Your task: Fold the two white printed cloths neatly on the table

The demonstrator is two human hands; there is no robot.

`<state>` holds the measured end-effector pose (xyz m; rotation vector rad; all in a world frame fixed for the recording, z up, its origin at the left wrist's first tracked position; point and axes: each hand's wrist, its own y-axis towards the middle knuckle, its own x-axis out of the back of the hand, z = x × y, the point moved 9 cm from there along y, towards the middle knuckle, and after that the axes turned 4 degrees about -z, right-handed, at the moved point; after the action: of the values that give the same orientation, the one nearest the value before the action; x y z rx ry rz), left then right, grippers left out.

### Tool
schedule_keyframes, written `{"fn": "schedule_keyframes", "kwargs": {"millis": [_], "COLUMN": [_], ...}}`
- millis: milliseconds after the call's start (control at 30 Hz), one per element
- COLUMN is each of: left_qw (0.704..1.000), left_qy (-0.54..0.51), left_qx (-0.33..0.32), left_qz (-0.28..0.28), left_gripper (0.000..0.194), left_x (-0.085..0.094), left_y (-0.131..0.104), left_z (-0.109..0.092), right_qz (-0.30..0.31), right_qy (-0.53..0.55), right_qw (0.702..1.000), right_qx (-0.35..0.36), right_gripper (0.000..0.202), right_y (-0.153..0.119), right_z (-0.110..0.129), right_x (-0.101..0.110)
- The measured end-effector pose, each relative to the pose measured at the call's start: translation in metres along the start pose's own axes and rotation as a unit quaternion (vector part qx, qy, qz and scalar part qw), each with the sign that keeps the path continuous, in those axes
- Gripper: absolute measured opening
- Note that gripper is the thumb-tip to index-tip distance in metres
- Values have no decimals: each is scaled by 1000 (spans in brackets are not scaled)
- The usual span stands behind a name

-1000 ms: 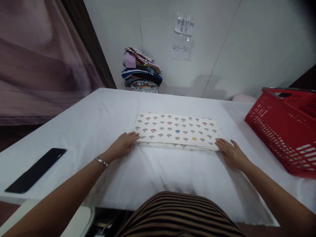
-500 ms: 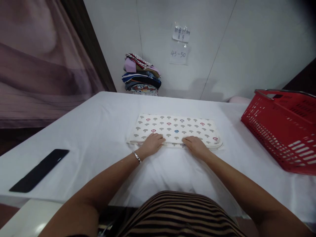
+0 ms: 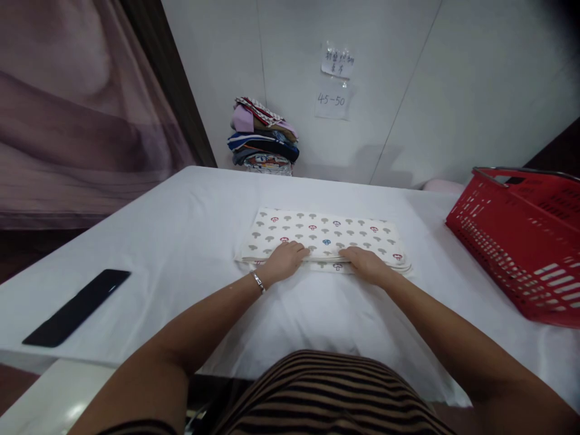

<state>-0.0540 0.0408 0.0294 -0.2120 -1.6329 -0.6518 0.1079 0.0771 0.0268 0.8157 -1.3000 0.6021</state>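
A white cloth with a mushroom print (image 3: 317, 232) lies folded in a long rectangle on the white-covered table. My left hand (image 3: 284, 261) has its fingers closed on the cloth's near edge, left of the middle. On the same edge, right of the middle, my right hand (image 3: 365, 264) grips the upper layers between thumb and fingers; its fingertips are partly hidden by the cloth. Between the hands the layered edge stands slightly raised above a printed lower layer.
A red basket (image 3: 521, 241) stands at the table's right side. A flat black object (image 3: 77, 308) lies on the left. Behind the table's far edge rises a stack of folded cloths (image 3: 263, 136). The white tablecloth (image 3: 181, 223) has some wrinkles.
The near edge of the upper layers has lifted a little between my hands, showing more of the lower layer. The whole view has shifted slightly.
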Motion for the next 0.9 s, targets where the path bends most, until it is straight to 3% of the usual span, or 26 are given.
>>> {"fn": "schedule_keyframes", "kwargs": {"millis": [167,433,667,900], "left_qw": [999,999,999,1000], "left_qy": [33,35,-17,4], "left_qx": [17,-5,-25,-2], "left_qz": [-2,-15,-20,5], "left_gripper": [44,25,26,40], "left_x": [0,-12,4,2], "left_y": [4,-15,-20,-13], "left_z": [-8,-11,-21,-21], "right_qz": [1,-54,-95,-60], "right_qy": [-10,-38,4,-22], "right_qw": [1000,998,995,998], "right_qx": [-16,10,42,3], "right_gripper": [42,34,46,43], "right_y": [-2,-20,-32,-28], "right_z": [-1,19,27,20], "right_x": [-4,-8,-7,-13]}}
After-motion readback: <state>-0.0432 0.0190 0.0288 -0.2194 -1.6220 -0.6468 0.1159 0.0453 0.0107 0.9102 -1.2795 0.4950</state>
